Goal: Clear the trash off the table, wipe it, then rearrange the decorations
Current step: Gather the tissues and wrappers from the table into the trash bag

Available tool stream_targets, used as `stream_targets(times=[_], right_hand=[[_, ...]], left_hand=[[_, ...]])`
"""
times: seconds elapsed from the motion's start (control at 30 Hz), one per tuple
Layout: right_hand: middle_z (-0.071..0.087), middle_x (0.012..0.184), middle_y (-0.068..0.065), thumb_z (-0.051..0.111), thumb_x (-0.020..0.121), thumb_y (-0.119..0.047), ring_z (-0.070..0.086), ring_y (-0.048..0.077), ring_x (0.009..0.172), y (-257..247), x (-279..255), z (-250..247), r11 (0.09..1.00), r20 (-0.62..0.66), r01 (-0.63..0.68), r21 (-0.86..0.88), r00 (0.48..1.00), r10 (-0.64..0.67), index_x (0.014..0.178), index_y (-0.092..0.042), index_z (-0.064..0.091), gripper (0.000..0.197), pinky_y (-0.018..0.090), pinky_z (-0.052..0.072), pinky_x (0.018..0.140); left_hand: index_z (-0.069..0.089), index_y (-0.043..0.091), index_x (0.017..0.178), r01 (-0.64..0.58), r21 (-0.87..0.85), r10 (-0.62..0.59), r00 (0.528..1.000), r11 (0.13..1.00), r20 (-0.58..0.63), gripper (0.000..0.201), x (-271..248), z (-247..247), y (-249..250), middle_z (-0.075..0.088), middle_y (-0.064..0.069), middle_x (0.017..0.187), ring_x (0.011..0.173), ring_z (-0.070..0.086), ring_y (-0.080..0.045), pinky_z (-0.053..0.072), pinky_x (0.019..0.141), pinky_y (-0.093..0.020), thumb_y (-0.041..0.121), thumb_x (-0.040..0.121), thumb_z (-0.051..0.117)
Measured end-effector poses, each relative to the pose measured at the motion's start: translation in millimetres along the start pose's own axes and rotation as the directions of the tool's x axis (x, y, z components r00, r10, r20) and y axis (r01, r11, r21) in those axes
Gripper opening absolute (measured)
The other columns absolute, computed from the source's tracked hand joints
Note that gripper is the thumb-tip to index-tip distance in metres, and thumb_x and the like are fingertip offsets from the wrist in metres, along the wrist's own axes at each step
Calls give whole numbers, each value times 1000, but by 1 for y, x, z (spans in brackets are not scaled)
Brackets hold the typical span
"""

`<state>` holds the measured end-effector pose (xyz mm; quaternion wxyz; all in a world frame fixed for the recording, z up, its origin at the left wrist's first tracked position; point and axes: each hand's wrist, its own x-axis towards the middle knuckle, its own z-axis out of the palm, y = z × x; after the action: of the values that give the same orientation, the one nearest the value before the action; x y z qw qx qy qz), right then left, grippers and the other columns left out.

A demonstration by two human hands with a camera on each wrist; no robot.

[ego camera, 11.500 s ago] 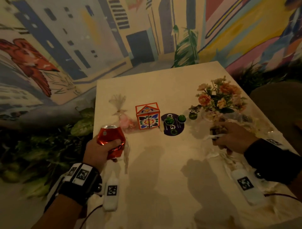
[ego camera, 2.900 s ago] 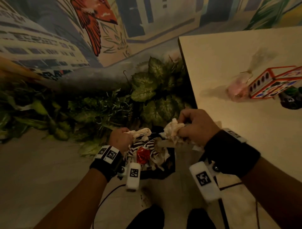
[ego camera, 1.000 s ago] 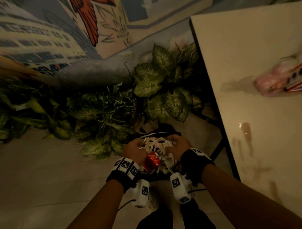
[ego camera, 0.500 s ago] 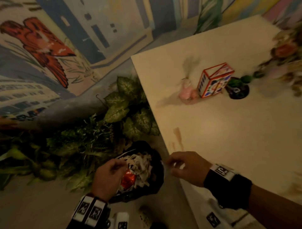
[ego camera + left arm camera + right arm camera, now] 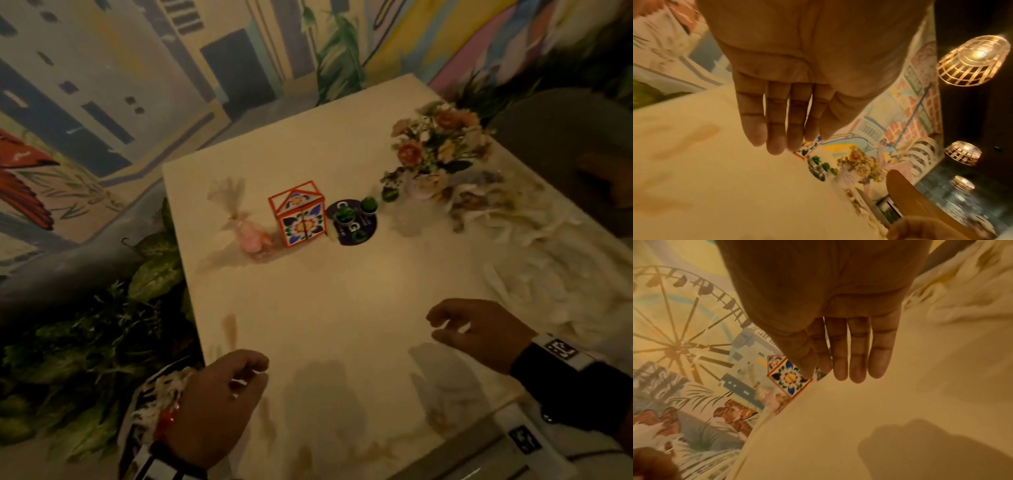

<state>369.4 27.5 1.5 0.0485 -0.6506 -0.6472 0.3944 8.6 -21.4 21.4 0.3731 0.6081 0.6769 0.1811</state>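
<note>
Both hands hover empty over the near part of the cream table [image 5: 342, 308]. My left hand [image 5: 236, 383] is at the front left edge, its fingers [image 5: 774, 126] relaxed and holding nothing. My right hand [image 5: 455, 325] is further right, its fingers [image 5: 857, 356] also loose. A heap of crumpled white paper [image 5: 534, 274] lies along the right side. Brown stains [image 5: 229, 329] mark the table near the left edge. Across the middle stand a pink cellophane bag [image 5: 251, 236], a floral box [image 5: 301, 219], a dark coaster with small green plants [image 5: 352, 222] and a flower bouquet [image 5: 438, 150].
A trash bag [image 5: 150, 407] with paper and a red can [image 5: 168, 418] sits on the floor at lower left, beside leafy plants [image 5: 85, 342]. A brown chair [image 5: 565, 137] stands past the right edge. A painted wall runs behind the table.
Both hands have left the trash bag on the floor and risen over the table, empty. The view has swung from the floor up to the tabletop.
</note>
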Motion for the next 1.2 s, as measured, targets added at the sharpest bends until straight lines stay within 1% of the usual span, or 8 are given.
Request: stream_targets(times=[0.1,0.27,0.4,0.53,0.77,0.93,1.07,1.2], right_hand=[[67,91,-15,72,79,-25,62,1,78,17,-3,-28,999,-99,-44,5,994,44,89,-34,63,16,7,45,63],[68,87,-11,74,77,-24,61,3,75,37,-16,-64,994,-258,-108,15,960,108,88,-28,67,15,8,41,62],[67,88,-11,76,75,-23,62,4,82,51,-24,-87,986,-306,-159,58,937,169,90,-25,67,18,22,42,69],[65,91,-12,78,72,-25,62,8,85,75,-13,-116,986,-304,-163,27,938,164,92,-26,67,23,22,45,71],[62,111,-1,77,73,-28,57,16,91,144,43,-175,982,-273,-172,-85,951,143,103,-25,62,34,27,42,79],[48,130,4,78,72,-28,51,24,114,182,69,-197,967,-211,-172,-188,969,131,121,-23,54,55,30,41,88],[38,137,6,81,66,-34,41,27,125,206,87,-207,940,-223,-226,-255,960,170,129,-28,46,73,37,38,101],[30,144,8,83,62,-39,34,29,132,225,106,-211,935,-231,-270,-231,948,217,136,-29,38,88,39,35,104]], left_hand=[[67,32,86,-99,20,98,994,995,52,22,15,14,15,66,24,88,83,61,3,48,66,-7,11,80,71],[64,30,88,-247,62,240,965,967,105,20,45,34,35,65,18,86,84,59,2,46,64,-7,12,82,69],[66,26,88,-278,53,267,951,959,153,15,63,54,59,65,15,87,84,58,-1,46,63,-9,12,82,68],[64,27,92,-277,93,253,944,956,214,15,87,84,92,65,14,92,76,60,-6,46,65,-12,16,82,67],[57,23,115,-100,178,69,982,979,174,34,146,165,155,59,2,103,78,58,-18,44,75,-24,21,83,68],[45,18,131,45,219,-68,993,975,97,54,186,225,183,48,-8,122,103,57,-26,43,83,-29,24,83,67],[40,18,133,193,180,-198,980,965,12,62,205,258,200,37,-8,128,110,51,-30,44,88,-31,15,78,67],[35,15,137,225,148,-227,974,963,-6,70,220,283,216,28,-8,132,112,49,-31,39,85,-25,10,76,68]])
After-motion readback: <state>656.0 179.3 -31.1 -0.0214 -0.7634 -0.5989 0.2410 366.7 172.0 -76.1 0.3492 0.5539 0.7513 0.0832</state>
